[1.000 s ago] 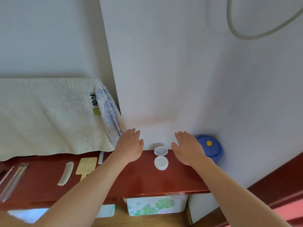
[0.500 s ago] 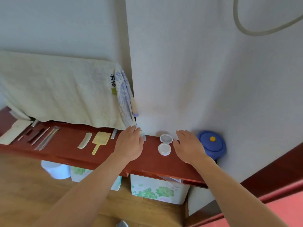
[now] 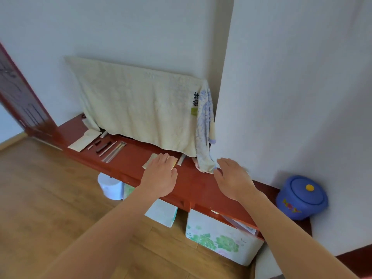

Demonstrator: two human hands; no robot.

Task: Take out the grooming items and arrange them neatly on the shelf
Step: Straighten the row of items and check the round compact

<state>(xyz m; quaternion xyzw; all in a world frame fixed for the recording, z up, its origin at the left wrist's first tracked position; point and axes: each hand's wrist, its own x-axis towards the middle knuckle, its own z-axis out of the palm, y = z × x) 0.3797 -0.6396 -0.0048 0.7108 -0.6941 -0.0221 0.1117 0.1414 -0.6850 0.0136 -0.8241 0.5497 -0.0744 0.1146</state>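
The left hand (image 3: 159,176) lies flat and palm down over the red shelf (image 3: 193,190), fingers straight and close together, gripping nothing. It covers most of a pale comb (image 3: 149,161) and a yellow flat-handled piece (image 3: 174,161), so only their edges show past the knuckles. The right hand (image 3: 233,178) is spread just as flat, near the hem of a blue-patterned cloth (image 3: 204,133), and has hold of nothing. I cannot tell whether either palm actually touches the wood. Just beyond the left fingertips a short metal item (image 3: 181,159) pokes out from under the cream towel (image 3: 141,109), whose lower edge hides the back of the shelf. Further left sits a row of slim grooming tools (image 3: 111,151), blurred and too thin to name, beside a pale flat packet (image 3: 84,138).

Under the shelf stands a box with green flowers (image 3: 219,238). Its top is tucked under the shelf edge, with something papery sticking out at its right corner. A second pale box (image 3: 163,213) and a white tub (image 3: 110,187) are half hidden the same way, contents unseen. A blue pot (image 3: 302,196) on the right has its lid on.
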